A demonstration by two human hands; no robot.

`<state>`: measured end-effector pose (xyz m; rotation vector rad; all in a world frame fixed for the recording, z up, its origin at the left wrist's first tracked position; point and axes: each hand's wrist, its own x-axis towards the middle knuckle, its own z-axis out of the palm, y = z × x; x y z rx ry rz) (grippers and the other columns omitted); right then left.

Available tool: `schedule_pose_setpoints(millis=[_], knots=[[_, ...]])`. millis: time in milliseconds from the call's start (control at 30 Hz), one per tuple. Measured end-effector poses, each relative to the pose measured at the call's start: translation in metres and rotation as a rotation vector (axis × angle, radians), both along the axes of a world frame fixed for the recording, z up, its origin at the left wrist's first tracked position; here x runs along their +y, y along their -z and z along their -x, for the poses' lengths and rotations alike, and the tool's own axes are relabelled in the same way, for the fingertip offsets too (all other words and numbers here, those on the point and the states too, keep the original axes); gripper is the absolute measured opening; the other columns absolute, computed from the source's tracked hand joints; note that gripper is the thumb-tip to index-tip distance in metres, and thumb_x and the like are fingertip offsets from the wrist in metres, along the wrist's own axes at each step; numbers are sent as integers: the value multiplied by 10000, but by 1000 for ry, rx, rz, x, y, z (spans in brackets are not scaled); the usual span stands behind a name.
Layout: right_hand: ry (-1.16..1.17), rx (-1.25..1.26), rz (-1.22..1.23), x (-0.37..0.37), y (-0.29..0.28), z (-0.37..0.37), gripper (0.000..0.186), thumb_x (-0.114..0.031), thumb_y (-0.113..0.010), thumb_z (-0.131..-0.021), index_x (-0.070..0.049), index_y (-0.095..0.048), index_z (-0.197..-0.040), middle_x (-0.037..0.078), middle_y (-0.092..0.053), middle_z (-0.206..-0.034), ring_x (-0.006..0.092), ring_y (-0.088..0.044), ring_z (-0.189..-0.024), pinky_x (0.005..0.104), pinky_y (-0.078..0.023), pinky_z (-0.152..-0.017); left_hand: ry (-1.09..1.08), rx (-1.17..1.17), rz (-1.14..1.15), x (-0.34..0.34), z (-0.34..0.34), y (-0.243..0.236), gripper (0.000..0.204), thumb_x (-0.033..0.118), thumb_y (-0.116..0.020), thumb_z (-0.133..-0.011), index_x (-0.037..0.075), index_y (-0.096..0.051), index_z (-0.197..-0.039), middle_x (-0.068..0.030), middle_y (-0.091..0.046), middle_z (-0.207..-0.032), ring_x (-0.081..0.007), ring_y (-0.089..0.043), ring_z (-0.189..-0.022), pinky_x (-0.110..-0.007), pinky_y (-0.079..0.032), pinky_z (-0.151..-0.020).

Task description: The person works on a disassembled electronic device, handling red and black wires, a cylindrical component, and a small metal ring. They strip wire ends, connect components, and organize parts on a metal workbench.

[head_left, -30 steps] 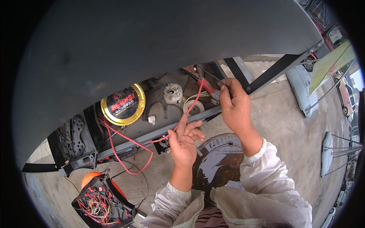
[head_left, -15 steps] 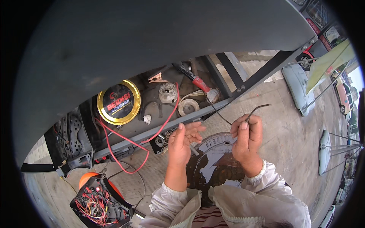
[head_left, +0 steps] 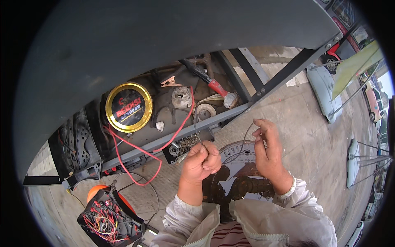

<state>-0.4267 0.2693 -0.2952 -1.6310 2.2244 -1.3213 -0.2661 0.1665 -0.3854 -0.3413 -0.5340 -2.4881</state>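
While the left hand (head_left: 200,161) is clamped on a thin dark wire (head_left: 246,135), the wire bows across to the right hand (head_left: 267,150)'s fingertips; whether these grip it, I cannot tell. It looks light and springy, probably best pinched near its ends. Beyond the left hand runs a hard metal rail (head_left: 224,117); room opens rightward of the right hand, over concrete floor (head_left: 308,148).

I wear an off-white jacket (head_left: 263,218) over a shirt (head_left: 230,236) striped dark red on pale, and the wire (head_left: 246,136) I hold is dark grey. A bright red cable (head_left: 177,133) contrasts with a gold-rimmed black tin (head_left: 128,108) lettered in red, while a black-and-orange case (head_left: 129,210) shows red, yellow and white leads (head_left: 105,224).
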Motion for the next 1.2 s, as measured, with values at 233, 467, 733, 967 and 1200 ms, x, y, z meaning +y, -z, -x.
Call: schedule_pose_setpoints(millis=[233,467,733,967,1200], knots=[[-107,267,-145,-155,-17,15,294,-130,-611,-830,11,-557,-1083,214,-568,-1068,319,-609,-922,381,-503,-777,-105,-70,-139,0,-13,-8,309,292,-412,-1004,42,-591,-1026,33,-294,-551,-78,-262,-483,-241,-264,-472],[96,525,-409,-215,21,40,324,-148,-620,-826,32,-493,-1063,229,-558,-1075,386,-639,-923,428,-545,-777,-229,-120,-140,-3,-19,-11,295,279,-374,-1019,65,-574,-1053,33,-296,-582,-80,-278,-510,-231,-270,-480],[158,658,-306,-223,10,56,350,-219,-635,-853,22,-522,-1080,218,-581,-1018,391,-633,-893,439,-530,-738,-214,-141,-210,-3,-7,-16,327,299,-332,-1030,82,-564,-1105,18,-352,-642,-88,-322,-566,-227,-306,-519],[-276,-102,-319,-88,-34,-50,287,-266,-622,-891,20,-611,-920,203,-647,-796,345,-634,-695,371,-491,-619,-166,-20,-168,-5,-22,-10,420,384,-305,-1027,71,-567,-1122,21,-370,-660,-94,-334,-580,-231,-316,-543],[-435,-473,-559,9,9,-41,251,-158,-611,-902,19,-503,-1042,145,-679,-797,244,-678,-718,337,-512,-649,-116,22,-97,9,4,-6,398,319,-415,-1002,24,-504,-1253,-122,-521,-1150,-238,-499,-1095,-375,-417,-956]])
